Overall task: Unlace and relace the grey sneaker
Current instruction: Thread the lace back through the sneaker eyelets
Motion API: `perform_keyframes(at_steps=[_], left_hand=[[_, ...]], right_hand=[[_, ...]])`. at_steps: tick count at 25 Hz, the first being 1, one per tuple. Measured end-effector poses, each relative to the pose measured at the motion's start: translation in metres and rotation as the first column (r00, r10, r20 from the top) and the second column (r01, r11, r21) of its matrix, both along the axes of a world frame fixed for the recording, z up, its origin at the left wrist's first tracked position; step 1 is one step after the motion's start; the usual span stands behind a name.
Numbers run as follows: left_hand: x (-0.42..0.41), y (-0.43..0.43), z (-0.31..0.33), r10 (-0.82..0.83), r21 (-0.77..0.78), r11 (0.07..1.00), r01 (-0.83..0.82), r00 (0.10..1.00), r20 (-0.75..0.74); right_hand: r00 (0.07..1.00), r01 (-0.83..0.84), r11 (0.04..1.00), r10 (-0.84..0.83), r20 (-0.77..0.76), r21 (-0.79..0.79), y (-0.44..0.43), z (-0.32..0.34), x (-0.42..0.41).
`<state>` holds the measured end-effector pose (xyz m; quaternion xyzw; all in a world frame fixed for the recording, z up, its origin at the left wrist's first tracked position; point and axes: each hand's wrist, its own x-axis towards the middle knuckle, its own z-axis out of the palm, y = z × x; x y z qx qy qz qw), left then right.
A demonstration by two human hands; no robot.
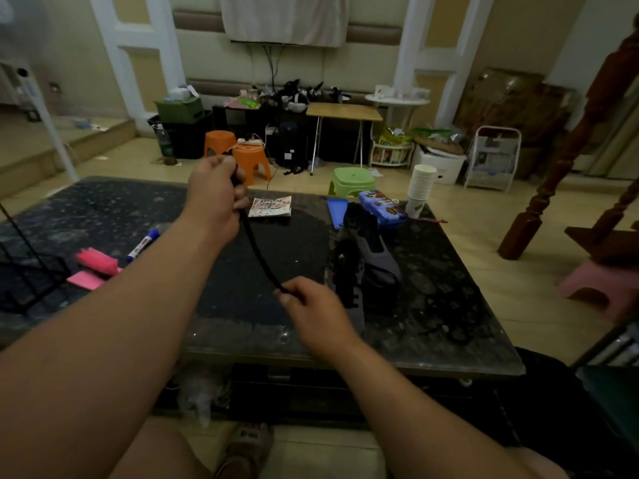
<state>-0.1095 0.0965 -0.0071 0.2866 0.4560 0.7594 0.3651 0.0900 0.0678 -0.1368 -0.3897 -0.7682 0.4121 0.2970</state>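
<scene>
The grey sneaker (368, 261) lies on the dark marble table (138, 216), right of centre, its black tongue up and its eyelets showing no lace. A black shoelace (257, 252) stretches in the air between my two hands, free of the shoe. My left hand (216, 193) is raised above the table and grips the lace's upper part in curled fingers. My right hand (313, 307) is lower, just left of the sneaker, and pinches the lace's other end between thumb and fingers.
On the table: a small printed booklet (271, 206), a blue pencil case (380, 205), a stack of paper cups (420, 190), a blue marker (143, 244), pink pads (96, 262) and a black wire basket (27, 271) at the left edge. Plastic stools stand beyond.
</scene>
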Motion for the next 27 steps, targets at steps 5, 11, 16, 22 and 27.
perform_keyframes(at_steps=[5, 11, 16, 22, 27], left_hand=[[0.002, 0.011, -0.033, -0.005, -0.102, 0.995, -0.020, 0.970, -0.242], [0.002, 0.036, -0.069, 0.043, -0.082, 0.994, -0.069, 0.958, -0.282], [0.012, 0.048, -0.134, 0.008, -0.278, 0.840, -0.466, 0.521, -0.853], [0.069, 0.031, -0.186, -0.739, -0.723, 0.674, 0.150, 0.149, -0.658], [0.051, 0.021, -0.157, -0.693, -0.618, 0.710, 0.339, 0.496, -0.524]], right_hand=[[0.958, -0.238, 0.971, 0.228, 0.173, 0.039, -0.020, -0.017, -0.031], [0.948, 0.314, 0.949, -0.314, 0.059, 0.017, 0.067, -0.029, 0.053], [0.870, 0.449, 0.866, -0.480, -0.113, -0.223, 0.123, -0.012, 0.069], [0.852, 0.479, 0.830, -0.518, -0.078, -0.285, 0.124, -0.021, 0.074], [0.984, 0.177, 0.975, -0.179, -0.002, -0.136, 0.111, -0.015, 0.060]])
